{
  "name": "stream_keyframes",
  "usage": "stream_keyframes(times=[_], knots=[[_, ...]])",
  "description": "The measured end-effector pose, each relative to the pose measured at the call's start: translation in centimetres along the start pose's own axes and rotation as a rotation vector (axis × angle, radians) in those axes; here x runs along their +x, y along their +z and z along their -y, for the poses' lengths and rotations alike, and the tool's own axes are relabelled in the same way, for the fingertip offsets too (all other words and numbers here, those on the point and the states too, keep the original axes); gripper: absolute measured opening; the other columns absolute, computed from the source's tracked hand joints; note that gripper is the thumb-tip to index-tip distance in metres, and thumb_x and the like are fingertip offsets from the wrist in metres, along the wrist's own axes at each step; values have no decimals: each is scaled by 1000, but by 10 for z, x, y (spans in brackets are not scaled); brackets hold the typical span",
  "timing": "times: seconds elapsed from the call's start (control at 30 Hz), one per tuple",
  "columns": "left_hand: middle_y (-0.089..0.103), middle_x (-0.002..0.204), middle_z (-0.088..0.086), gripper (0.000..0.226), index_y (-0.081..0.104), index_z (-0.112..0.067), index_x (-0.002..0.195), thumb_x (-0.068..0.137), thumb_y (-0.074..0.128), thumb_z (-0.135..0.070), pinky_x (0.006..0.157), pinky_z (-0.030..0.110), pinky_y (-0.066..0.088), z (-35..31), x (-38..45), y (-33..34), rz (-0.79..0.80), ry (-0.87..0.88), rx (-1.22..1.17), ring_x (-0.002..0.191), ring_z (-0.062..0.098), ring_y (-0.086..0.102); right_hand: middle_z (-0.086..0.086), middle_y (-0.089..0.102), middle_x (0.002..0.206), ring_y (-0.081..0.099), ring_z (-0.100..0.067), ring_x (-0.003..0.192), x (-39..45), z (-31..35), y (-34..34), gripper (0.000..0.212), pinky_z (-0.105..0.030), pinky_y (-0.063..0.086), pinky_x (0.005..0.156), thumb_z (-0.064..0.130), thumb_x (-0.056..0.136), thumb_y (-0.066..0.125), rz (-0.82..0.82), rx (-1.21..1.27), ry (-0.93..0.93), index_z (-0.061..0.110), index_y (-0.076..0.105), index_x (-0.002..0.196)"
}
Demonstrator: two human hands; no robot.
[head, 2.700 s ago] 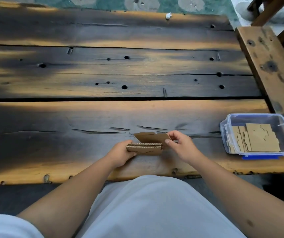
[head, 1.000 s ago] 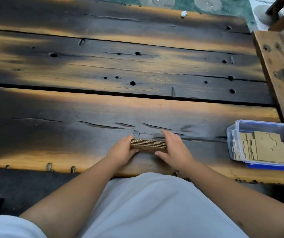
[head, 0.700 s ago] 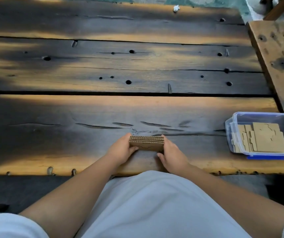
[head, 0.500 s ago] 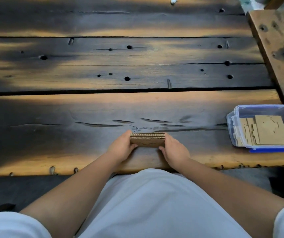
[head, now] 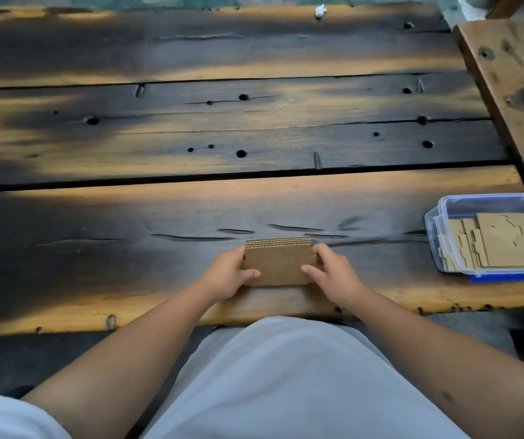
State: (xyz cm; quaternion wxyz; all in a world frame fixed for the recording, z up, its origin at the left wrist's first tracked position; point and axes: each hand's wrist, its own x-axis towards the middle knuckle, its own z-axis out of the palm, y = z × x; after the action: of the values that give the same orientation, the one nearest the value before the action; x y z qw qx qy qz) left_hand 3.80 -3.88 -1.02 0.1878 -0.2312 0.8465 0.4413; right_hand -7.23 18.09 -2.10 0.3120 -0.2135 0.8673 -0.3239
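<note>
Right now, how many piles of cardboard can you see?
2. One stack sits near the table's front edge, gripped by the left hand and right hand. The other pile lies inside the clear plastic box on the right. Pieces underneath may be hidden.

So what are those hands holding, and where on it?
A stack of cardboard pieces: the left hand grips its left end, the right hand its right end.
</note>
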Motion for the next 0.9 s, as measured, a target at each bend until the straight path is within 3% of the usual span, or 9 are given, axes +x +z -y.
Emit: stream_keyframes(times=[0.07, 0.13, 0.23, 0.33, 0.43, 0.6, 0.7, 0.8, 0.9], knots=[[64, 103, -8, 26, 55, -26, 106, 85, 69, -20, 68, 16, 43, -6, -4, -5, -9, 0, -83, 97, 13, 60, 0, 62, 81, 56, -11, 73, -1, 6, -4, 19, -24, 40, 62, 27, 87, 66, -38, 102, 16, 23, 54, 101], [64, 108, -4, 30, 55, -19, 112, 85, 70, -17, 72, 18, 43, -11, -8, -10, -47, -19, -191, 97, 12, 60, 6, 60, 75, 51, 0, 63, -1, 14, -8, 14, -15, 38, 54, 25, 87, 66, -47, 174, 23, 25, 54, 95], [66, 107, 3, 28, 55, -11, 109, 86, 69, -18, 76, 27, 51, -19, -12, -17, -100, -86, -349, 94, 15, 63, 5, 63, 84, 54, 1, 66, 0, 26, -16, 11, -12, 41, 56, 22, 90, 64, -20, 275, 52, 22, 57, 98], [66, 107, 6, 29, 55, -10, 110, 87, 68, -21, 86, 39, 55, -25, -16, -22, -108, -102, -416, 98, 21, 64, -2, 66, 97, 61, -4, 79, 0, 39, -22, 11, -16, 49, 63, 19, 91, 62, -33, 392, 64, 22, 57, 101], [64, 110, 7, 28, 54, -13, 109, 87, 68, -23, 89, 46, 54, -29, -18, -26, -125, -125, -478, 100, 24, 63, -1, 67, 102, 64, -13, 90, -1, 51, -26, 15, -31, 55, 77, 21, 90, 63, -58, 409, 75, 22, 58, 104], [65, 107, 8, 21, 56, -16, 102, 86, 69, -23, 88, 51, 54, -32, -22, -29, -144, -152, -562, 99, 28, 64, 0, 67, 103, 64, -16, 92, -2, 61, -28, 23, -38, 55, 82, 23, 87, 67, -67, 383, 103, 19, 58, 108], [66, 108, 9, 20, 56, -13, 102, 87, 67, -21, 83, 45, 57, -31, -26, -28, -158, -189, -659, 98, 27, 65, -1, 67, 104, 64, -18, 93, -3, 65, -28, 23, -40, 55, 84, 23, 87, 67, -72, 371, 112, 17, 59, 108], [68, 111, 8, 22, 56, -11, 108, 89, 65, -17, 59, 28, 56, -30, -35, -26, -125, -207, -797, 93, 21, 67, -2, 67, 104, 64, -19, 92, -5, 70, -26, 24, -40, 55, 83, 21, 87, 67, -87, 360, 115, 15, 60, 109], [67, 111, 8, 28, 54, -7, 113, 88, 66, -12, 59, 25, 56, -28, -41, -26, -129, -198, -813, 94, 20, 67, -3, 67, 106, 64, -19, 92, -6, 73, -23, 26, -39, 55, 83, 19, 87, 67, -75, 353, 120, 13, 60, 112]])
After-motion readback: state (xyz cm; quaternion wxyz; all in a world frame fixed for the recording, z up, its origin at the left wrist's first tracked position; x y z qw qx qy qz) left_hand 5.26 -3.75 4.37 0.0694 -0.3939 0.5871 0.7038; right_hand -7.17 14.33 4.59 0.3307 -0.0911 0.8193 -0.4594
